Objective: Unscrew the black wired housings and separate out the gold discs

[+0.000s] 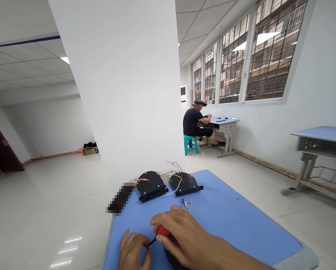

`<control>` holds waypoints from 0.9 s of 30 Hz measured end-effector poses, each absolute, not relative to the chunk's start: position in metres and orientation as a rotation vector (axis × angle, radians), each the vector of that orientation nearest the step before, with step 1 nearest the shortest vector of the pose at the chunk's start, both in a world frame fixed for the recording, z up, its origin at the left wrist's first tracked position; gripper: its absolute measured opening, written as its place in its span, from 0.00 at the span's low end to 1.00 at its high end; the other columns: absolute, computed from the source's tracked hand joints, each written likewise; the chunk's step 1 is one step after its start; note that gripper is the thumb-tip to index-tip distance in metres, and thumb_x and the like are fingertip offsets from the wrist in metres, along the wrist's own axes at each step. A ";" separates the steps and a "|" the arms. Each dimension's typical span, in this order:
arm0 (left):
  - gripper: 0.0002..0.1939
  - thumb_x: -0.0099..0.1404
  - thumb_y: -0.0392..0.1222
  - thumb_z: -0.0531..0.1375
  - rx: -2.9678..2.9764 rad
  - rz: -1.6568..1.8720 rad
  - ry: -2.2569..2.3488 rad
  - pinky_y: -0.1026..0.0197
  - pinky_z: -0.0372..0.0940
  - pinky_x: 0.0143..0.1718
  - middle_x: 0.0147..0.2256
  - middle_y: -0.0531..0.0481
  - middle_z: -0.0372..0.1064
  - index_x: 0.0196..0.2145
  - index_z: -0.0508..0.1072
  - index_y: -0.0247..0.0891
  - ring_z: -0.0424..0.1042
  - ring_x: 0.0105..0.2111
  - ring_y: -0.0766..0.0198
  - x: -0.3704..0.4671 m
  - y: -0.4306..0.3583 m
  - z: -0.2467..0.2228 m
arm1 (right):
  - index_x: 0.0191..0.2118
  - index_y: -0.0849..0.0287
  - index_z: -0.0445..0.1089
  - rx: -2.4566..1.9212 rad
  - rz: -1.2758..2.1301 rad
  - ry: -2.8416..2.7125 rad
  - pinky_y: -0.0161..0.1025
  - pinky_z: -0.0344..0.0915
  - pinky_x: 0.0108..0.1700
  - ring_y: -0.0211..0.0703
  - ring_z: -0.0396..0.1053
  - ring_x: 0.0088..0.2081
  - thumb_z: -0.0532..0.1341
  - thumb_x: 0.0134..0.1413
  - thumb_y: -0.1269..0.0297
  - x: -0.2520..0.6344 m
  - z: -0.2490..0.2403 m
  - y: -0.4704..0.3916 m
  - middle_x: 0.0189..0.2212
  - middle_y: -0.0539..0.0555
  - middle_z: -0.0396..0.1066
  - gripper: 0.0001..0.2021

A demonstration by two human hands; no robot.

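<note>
My right hand (181,236) is closed around the red handle of a screwdriver (163,231), whose dark shaft slants down to the left. At its tip, the thumb and fingertips of my left hand (134,252) are pinched together; whatever small thing they hold is hidden. Below my right hand shows part of a black round-edged piece (172,257), mostly covered by the hand. Thin red, yellow and white wires (184,204) stick up just behind my right hand. Two black disc-shaped parts, a left one (151,182) and a right one (184,182), lie farther back with wires attached.
The blue desk (229,210) stands against a white pillar (122,86). A blurred-out dark object (121,198) lies at its left edge. Farther off, a person (194,120) sits on a green stool (190,144) at another desk. One more desk (325,137) stands at right.
</note>
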State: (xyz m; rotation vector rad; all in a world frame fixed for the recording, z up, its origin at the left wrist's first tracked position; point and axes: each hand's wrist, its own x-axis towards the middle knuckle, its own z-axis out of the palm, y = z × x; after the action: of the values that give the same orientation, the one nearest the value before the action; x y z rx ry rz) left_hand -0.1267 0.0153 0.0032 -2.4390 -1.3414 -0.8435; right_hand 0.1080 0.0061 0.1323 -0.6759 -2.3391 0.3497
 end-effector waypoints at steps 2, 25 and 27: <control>0.10 0.61 0.32 0.57 -2.430 -0.850 -1.292 0.41 0.66 0.54 0.31 0.57 0.74 0.38 0.67 0.45 0.77 0.32 0.62 -0.121 0.016 0.006 | 0.49 0.57 0.66 -0.673 0.327 -2.359 0.42 0.61 0.49 0.45 0.71 0.42 0.54 0.64 0.70 0.109 0.134 0.006 0.42 0.54 0.76 0.10; 0.13 0.54 0.27 0.55 -2.596 -0.880 -1.746 0.51 0.66 0.45 0.35 0.46 0.75 0.34 0.75 0.37 0.73 0.41 0.54 -0.034 0.074 0.045 | 0.48 0.59 0.65 -1.038 0.126 -2.537 0.42 0.59 0.43 0.44 0.71 0.36 0.52 0.62 0.76 0.133 0.166 0.042 0.36 0.53 0.76 0.12; 0.14 0.54 0.26 0.55 -2.600 -0.901 -1.787 0.52 0.65 0.46 0.36 0.47 0.75 0.34 0.75 0.37 0.73 0.42 0.54 -0.030 0.079 0.039 | 0.47 0.59 0.65 -1.074 0.122 -2.530 0.42 0.59 0.42 0.44 0.71 0.34 0.52 0.62 0.77 0.135 0.164 0.047 0.34 0.53 0.76 0.12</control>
State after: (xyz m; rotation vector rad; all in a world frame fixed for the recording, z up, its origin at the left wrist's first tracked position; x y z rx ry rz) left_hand -0.0295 0.0789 0.0389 -2.6001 -1.7872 -0.9007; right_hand 0.1349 0.0471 0.1639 -1.0739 -2.5303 0.1222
